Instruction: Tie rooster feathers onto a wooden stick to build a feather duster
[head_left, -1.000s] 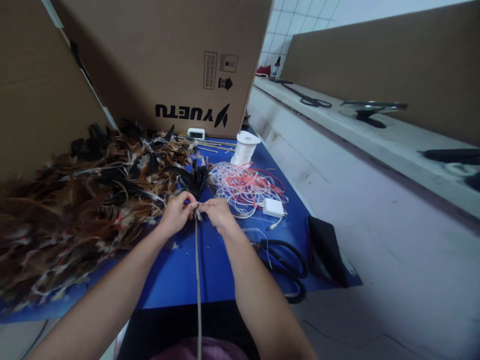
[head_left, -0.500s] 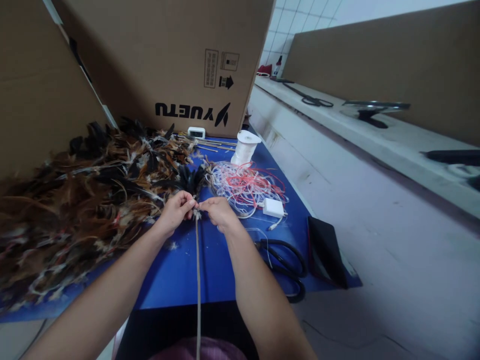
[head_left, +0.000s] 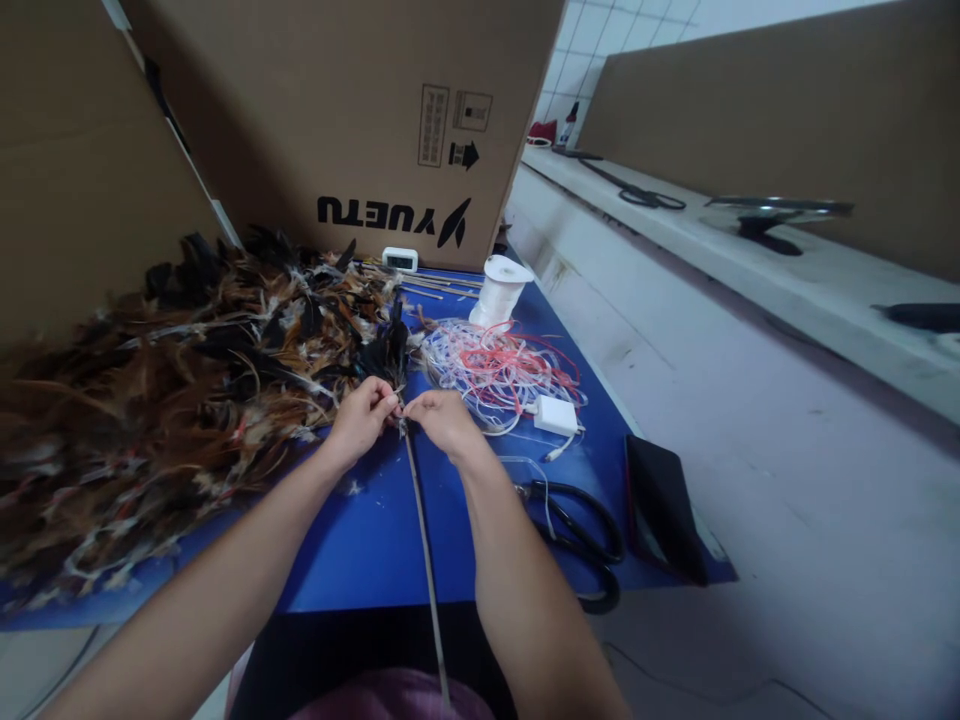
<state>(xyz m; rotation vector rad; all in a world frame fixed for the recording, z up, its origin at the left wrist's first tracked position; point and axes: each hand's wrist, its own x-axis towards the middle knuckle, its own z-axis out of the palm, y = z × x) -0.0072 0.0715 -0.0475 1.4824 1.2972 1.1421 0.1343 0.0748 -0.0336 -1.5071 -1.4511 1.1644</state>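
A thin stick (head_left: 425, 540) runs from my lap up over the table edge, with a tuft of black feathers (head_left: 386, 350) at its far end. My left hand (head_left: 364, 418) is closed on the stick just below the feathers, thumb and fingertips pressed together. Close beside it on the right, my right hand (head_left: 441, 420) pinches at the same spot with its fingertips. Whatever fine thing it holds there is too small to make out. A large heap of brown and black feathers (head_left: 187, 400) lies to the left of my hands.
Right of my hands are tangled white and red strands (head_left: 502, 365), a white spool (head_left: 500, 290), a white charger (head_left: 555, 414) and black-handled scissors (head_left: 581, 530). A dark flat case (head_left: 664, 510) lies at the table's right edge. A big cardboard box (head_left: 337, 110) stands behind.
The stick's near end has swung to the right, so it now slants. Both hands stay together at the base of the feathers. The view has shifted slightly.
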